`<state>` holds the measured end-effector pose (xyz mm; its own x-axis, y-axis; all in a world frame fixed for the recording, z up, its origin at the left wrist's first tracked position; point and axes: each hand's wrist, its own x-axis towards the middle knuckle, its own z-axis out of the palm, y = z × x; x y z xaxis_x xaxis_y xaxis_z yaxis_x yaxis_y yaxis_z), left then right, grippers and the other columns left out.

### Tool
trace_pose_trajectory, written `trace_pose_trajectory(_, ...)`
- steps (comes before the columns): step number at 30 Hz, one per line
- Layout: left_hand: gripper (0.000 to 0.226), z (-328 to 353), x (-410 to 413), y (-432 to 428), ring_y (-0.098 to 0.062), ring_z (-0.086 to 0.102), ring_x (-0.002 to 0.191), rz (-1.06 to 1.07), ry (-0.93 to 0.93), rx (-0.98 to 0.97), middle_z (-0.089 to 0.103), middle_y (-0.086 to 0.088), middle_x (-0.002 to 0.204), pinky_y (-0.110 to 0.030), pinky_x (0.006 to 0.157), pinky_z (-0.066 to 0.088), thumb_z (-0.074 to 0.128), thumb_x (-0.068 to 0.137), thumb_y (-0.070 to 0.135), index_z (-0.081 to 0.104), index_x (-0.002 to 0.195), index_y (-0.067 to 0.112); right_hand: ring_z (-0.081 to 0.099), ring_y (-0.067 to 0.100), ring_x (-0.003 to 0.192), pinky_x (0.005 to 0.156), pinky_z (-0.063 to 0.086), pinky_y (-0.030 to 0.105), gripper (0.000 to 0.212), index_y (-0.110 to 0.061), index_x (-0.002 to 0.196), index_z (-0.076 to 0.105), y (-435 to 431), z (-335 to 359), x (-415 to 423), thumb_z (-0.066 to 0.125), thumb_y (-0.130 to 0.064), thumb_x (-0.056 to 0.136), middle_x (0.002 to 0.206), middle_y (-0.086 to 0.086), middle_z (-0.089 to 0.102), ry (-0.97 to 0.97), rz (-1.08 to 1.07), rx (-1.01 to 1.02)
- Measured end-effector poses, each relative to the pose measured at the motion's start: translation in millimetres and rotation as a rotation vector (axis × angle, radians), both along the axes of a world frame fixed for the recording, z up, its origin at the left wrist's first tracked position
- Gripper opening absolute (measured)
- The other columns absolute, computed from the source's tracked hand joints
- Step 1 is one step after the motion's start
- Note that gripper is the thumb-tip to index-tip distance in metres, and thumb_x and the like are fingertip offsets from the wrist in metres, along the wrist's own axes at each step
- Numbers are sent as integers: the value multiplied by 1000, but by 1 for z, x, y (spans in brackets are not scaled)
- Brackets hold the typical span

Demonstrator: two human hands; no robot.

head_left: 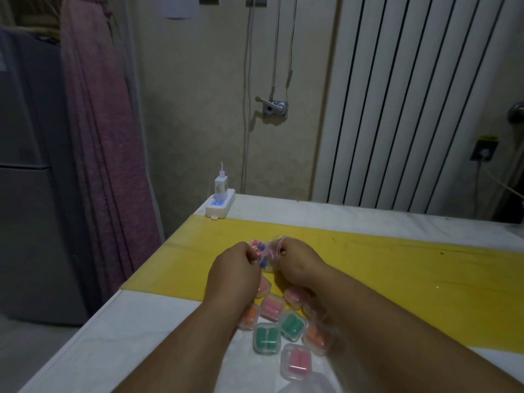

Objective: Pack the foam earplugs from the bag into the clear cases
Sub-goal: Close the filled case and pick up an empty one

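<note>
Pinching the bag (pixel 269 258) at opposite edges, left hand (pixel 236 265) and right hand (pixel 296 262) flanked it equally; cases (pixel 292 324) lay just nearside of the bag (its mouth unclear).

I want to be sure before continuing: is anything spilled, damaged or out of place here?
Nothing stands out. Nothing is spilled; the left hand and right hand grip the bag, and filled cases lie jumbled nearby.
</note>
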<state>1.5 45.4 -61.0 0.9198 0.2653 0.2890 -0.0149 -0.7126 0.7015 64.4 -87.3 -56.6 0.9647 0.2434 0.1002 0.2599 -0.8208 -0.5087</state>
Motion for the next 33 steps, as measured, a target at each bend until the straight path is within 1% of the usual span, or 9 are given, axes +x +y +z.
trace_pose_trajectory(5,5,0,0,1,-16,58,81,-3,1,9,65,6,88,-30,69,48,59,90,21,61,87,25,59,27,96,79,46,29,22,-5,87,67,-1,6,-2,45,-8,91,106,11,67,3,-29,85)
trace_pose_trajectory(8,5,0,1,0,-16,57,81,1,5,16,65,5,89,-30,69,47,59,90,21,61,87,25,52,26,86,68,34,26,26,-17,67,54,-1,8,-3,44,-5,89,90,10,61,-6,-65,115)
trace_pose_trajectory(10,6,0,0,0,-16,58,81,2,4,19,66,5,90,-30,70,47,59,91,22,61,86,25,50,24,81,66,33,26,29,-17,64,54,1,8,-2,44,-6,89,84,6,58,8,-82,135)
trace_pose_trajectory(13,6,0,0,0,-17,58,82,8,8,25,66,4,91,-30,71,48,58,90,21,61,88,26,50,25,78,58,35,28,23,-9,76,62,4,11,-1,44,-5,90,82,9,58,40,-78,105)
trace_pose_trajectory(16,6,0,0,0,-16,59,82,10,7,27,66,4,91,-30,71,49,58,90,21,62,88,26,49,26,75,52,33,26,20,-8,73,60,6,11,3,47,-6,89,78,11,56,56,-94,59)
trace_pose_trajectory(20,6,0,0,0,-16,59,84,4,9,26,67,5,92,-30,72,50,59,90,21,63,90,26,63,30,88,66,42,26,15,-3,90,72,8,8,9,59,-11,87,91,14,69,82,-116,-17)
trace_pose_trajectory(25,6,0,-1,0,-15,59,82,-1,-1,18,67,5,90,-29,71,48,59,91,23,63,88,26,65,29,100,81,51,32,20,-8,102,73,10,10,9,60,-12,88,104,13,71,105,-76,-79)
trace_pose_trajectory(30,6,-1,0,-1,-15,57,80,4,-1,26,67,4,90,-27,66,42,60,91,23,62,86,26,61,26,103,83,45,27,25,-8,115,67,10,18,1,55,-9,93,119,10,66,145,-4,-108)
trace_pose_trajectory(33,5,-2,1,0,-16,59,82,3,-2,25,68,4,91,-27,68,45,61,90,23,64,88,26,58,28,87,73,45,30,23,-2,106,68,11,16,2,56,-13,91,101,15,67,121,-62,-203)
